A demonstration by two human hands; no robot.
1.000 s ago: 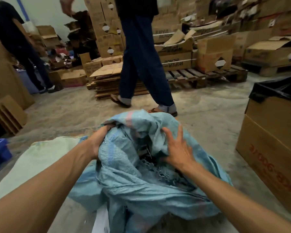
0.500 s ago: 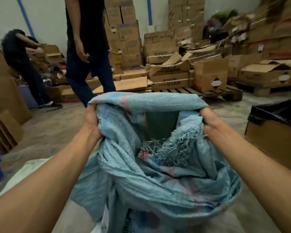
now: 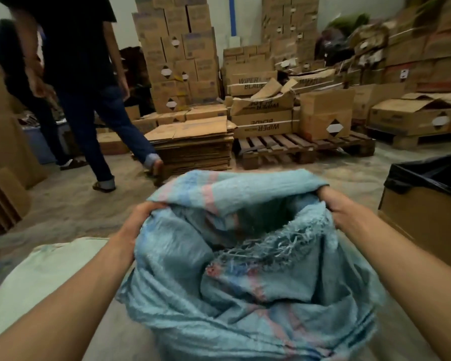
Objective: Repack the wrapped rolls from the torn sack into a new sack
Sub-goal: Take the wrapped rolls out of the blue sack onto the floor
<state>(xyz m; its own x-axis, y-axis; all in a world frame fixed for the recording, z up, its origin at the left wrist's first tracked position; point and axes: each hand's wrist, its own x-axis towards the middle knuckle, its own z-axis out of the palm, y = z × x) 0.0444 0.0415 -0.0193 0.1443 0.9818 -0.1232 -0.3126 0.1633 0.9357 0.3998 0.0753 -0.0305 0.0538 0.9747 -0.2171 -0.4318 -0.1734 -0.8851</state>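
A blue woven sack [image 3: 245, 295] with pink stripes and a frayed edge stands in front of me, its mouth pulled wide. My left hand [image 3: 138, 220] grips the left side of the rim. My right hand [image 3: 333, 204] grips the right side of the rim. The inside of the sack is dark and shows only folded cloth; no wrapped rolls are visible. A pale green sack [image 3: 42, 277] lies flat on the floor to the left, under my left forearm.
A cardboard box lined with a black bag [image 3: 427, 204] stands at the right. A person in jeans [image 3: 89, 100] walks past ahead on the left; another person [image 3: 5, 63] bends behind. Flattened cartons [image 3: 193, 147], a wooden pallet [image 3: 297, 149] and stacked boxes fill the back.
My hands went from pressing on the crumpled sack to gripping its rim and pulling the mouth open and up. The person in jeans walked from the middle to the left.
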